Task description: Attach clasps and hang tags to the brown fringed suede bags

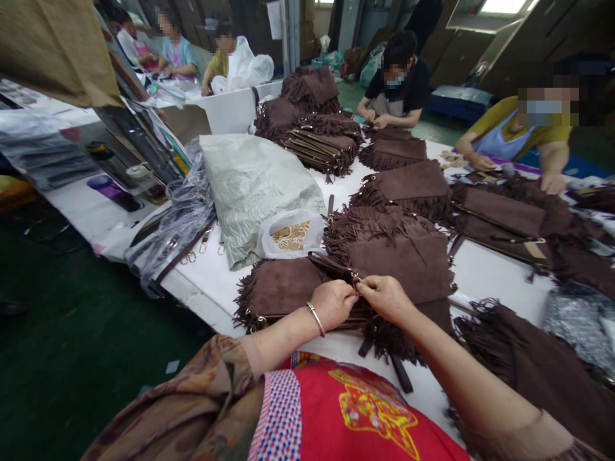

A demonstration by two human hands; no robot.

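A brown fringed bag lies on the white table at its near edge. Over the bag's right end, my left hand, with a silver bangle on the wrist, pinches a small metal clasp on a brown strap. My right hand meets it there, thumb and forefinger closed on the same clasp. Both hands nearly touch, and the fingertips partly hide the clasp. Just behind them lies a stack of brown fringed bags.
Behind the bag sit a plastic bag of cords and a large grey-green sack. More brown bags are piled at the back. Two people work across the table, one in black, one in yellow.
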